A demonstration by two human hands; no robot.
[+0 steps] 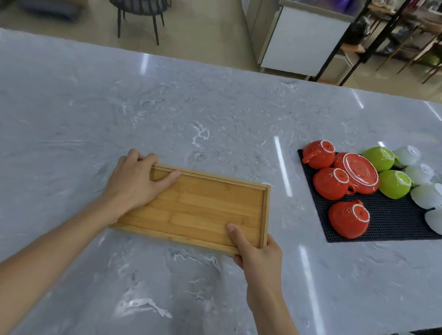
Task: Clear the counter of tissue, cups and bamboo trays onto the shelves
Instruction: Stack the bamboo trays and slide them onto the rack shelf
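Both hands on bamboo tray (204, 209), which sits mid-counter (165, 111). Left hand (135, 182) grips far-left corner, fingers curled over rim, thumb inside. Right hand (256, 256) pinches near-right corner, thumb on tray floor, fingers under edge. Red, green & white cups upside down on black mat (389, 225), well to the right.

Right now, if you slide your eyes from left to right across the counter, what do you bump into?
left hand → bamboo tray → right hand → red cups → green cups → white cups
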